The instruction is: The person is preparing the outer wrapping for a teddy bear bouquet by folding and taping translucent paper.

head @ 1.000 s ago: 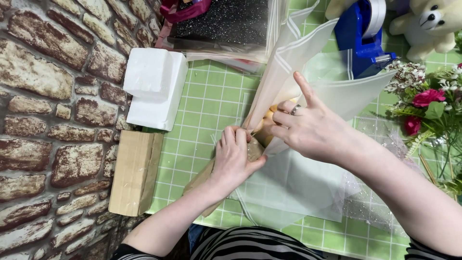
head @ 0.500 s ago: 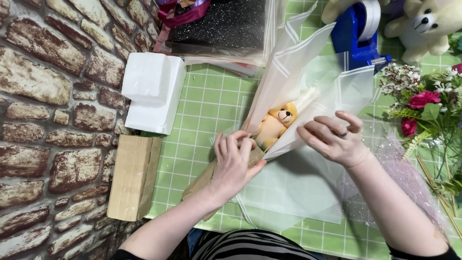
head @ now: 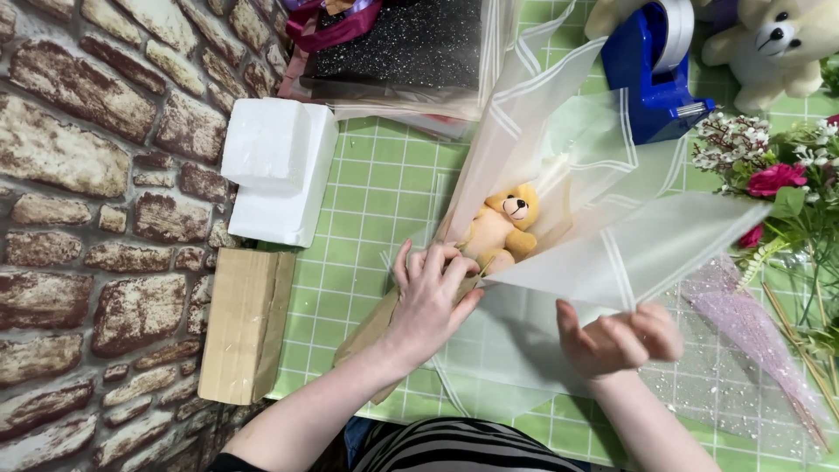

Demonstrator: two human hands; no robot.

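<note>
Green gridded surface centre frame: white foam blocks upper left (cardboard box below); left hand fingers pinch translucent striped wrapping sheet beneath small yellow plush bear; right hand fingers curled, touching sheet's lower edge.
</note>
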